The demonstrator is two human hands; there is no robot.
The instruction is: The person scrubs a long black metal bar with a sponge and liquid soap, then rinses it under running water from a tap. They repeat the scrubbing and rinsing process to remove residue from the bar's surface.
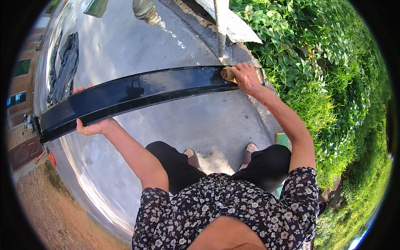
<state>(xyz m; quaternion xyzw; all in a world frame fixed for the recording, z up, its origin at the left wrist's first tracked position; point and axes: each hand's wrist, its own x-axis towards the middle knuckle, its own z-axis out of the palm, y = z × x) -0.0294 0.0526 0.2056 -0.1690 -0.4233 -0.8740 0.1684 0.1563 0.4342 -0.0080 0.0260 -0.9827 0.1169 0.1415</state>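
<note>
A long, glossy black panel (137,90) spans the head view from the left to the upper right, its surface wet and reflecting the sky. My left hand (97,126) supports it from beneath near the left end, thumb at the near edge and fingertips showing past the far edge. At the panel's right end, my right hand (247,78) presses a brown scrubbing pad (228,74), perhaps loofah or sponge, on the top face. Water drops (179,43) fall from a metal pipe outlet (150,17) toward the panel's far edge. A metal fitting (29,122) sits at its left end.
Grey concrete floor (200,122) lies under the panel. A metal post (221,31) stands beyond its right end, beside a curb and dense green plants (312,78). Crumpled black plastic (67,65) lies at the left. A green-topped object (282,139) is beside my right knee.
</note>
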